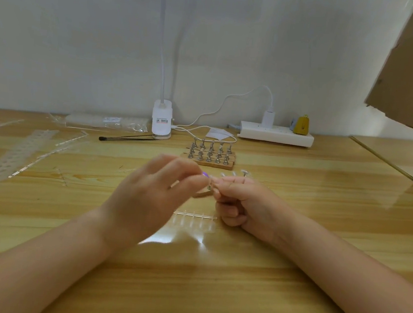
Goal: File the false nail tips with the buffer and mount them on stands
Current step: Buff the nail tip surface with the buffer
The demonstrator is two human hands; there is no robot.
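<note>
Clear plastic nail tip (210, 179) sits pinched between our left hand (152, 196) and right hand (240, 200); silver metal stands (209, 153) wait just beyond, slightly left.

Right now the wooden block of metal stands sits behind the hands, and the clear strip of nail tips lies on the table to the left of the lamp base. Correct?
Not quite. The head view shows the clear strip of nail tips lying close to the person, below the hands, not left of the lamp base. The wooden block of metal stands does sit behind the hands.
</note>
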